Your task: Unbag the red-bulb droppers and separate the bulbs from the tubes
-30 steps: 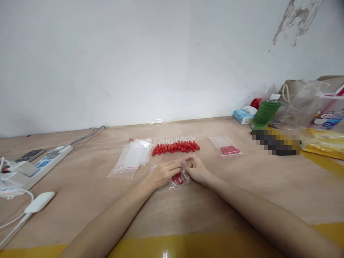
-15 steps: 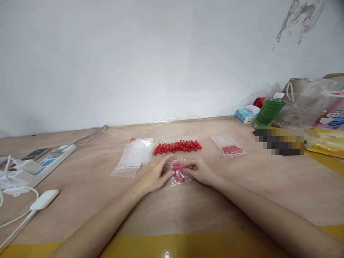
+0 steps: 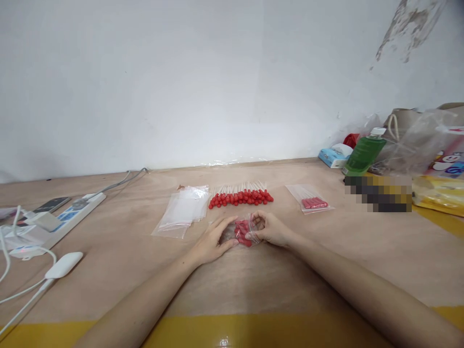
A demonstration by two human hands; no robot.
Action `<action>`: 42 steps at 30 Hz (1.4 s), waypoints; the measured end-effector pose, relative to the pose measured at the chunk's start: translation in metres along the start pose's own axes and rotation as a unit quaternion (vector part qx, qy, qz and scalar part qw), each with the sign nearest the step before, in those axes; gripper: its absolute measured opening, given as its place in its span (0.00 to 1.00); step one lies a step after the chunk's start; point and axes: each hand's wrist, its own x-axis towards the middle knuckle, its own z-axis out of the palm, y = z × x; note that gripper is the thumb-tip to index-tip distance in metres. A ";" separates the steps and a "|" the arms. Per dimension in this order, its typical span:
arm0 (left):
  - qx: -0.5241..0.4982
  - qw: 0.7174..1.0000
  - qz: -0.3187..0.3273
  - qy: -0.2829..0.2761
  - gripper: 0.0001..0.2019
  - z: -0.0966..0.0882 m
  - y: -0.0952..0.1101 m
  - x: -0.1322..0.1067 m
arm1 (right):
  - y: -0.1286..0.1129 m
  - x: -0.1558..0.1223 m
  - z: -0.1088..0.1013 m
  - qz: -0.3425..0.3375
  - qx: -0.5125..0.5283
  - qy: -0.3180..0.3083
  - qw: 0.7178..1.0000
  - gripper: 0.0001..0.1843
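Note:
A clear zip bag point(image 3: 242, 232) with red-tipped sticks in it lies on the wooden table between my hands. My left hand point(image 3: 214, 240) curls around the bag's left end, thumb on the near side and fingers on the far side. At the right end, my right hand point(image 3: 268, 229) grips the zip edge between thumb and fingers. The edge is bent up there. Just beyond my hands, a row of loose red-tipped sticks point(image 3: 241, 197) lies with the heads toward me. The sticks' pale shafts inside the held bag are mostly hidden by my left hand.
Flat clear zip bags point(image 3: 181, 212) are stacked to the left of the row. A filled zip bag point(image 3: 310, 199) lies to the right. Further right stand a green bottle point(image 3: 364, 152) and a tissue pack point(image 3: 333, 157). A power strip point(image 3: 72, 217) with cables is at far left.
My right hand has closed further over the zip edge, which now bends upward. The bag is bunched closer together, and its red heads have shifted. The view has tilted slightly.

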 end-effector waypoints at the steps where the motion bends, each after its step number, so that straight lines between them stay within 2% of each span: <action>1: -0.001 1.000 0.004 0.000 0.25 0.000 -0.001 0.000 | 0.000 -0.001 0.002 -0.008 0.003 0.009 1.000 0.25; 5: -0.007 1.000 0.022 -0.005 0.24 0.002 -0.002 0.000 | 0.002 -0.002 0.011 -0.024 -0.013 0.039 0.999 0.22; 9: -0.012 1.000 0.008 -0.004 0.25 0.002 -0.002 -0.001 | 0.005 -0.002 0.015 -0.086 -0.132 0.041 0.987 0.11; 12: -0.018 1.000 -0.017 -0.010 0.26 0.001 -0.002 -0.001 | 0.002 -0.005 0.009 -0.127 -0.199 0.054 0.970 0.09; 16: -0.015 0.999 -0.040 -0.007 0.23 0.001 0.000 0.000 | -0.004 -0.007 -0.003 -0.137 -0.244 0.046 0.959 0.10; 19: -0.004 0.999 -0.041 -0.008 0.22 0.001 0.001 0.000 | -0.004 -0.007 -0.008 -0.139 -0.224 -0.017 0.964 0.07; 21: 0.002 0.999 -0.039 -0.013 0.22 0.000 0.002 0.000 | -0.002 -0.006 -0.007 -0.129 -0.205 -0.038 0.969 0.08; 26: 0.008 0.998 -0.055 -0.015 0.21 -0.002 0.005 -0.001 | -0.001 -0.003 -0.008 -0.045 -0.051 -0.069 0.995 0.15; 31: -0.003 0.998 -0.062 -0.015 0.20 -0.004 0.007 0.000 | -0.004 -0.004 -0.031 0.027 0.066 -0.091 0.993 0.21; 37: -0.015 0.997 -0.069 -0.016 0.21 -0.004 0.006 0.000 | -0.012 -0.004 -0.052 0.064 0.134 -0.035 0.988 0.19; 39: -0.013 0.997 -0.071 -0.019 0.21 -0.004 0.006 -0.001 | -0.019 -0.006 -0.067 0.069 0.123 -0.029 0.990 0.17; 42: -0.005 0.997 -0.073 -0.027 0.22 -0.004 0.004 -0.001 | -0.033 -0.014 -0.106 0.077 0.069 -0.034 0.994 0.15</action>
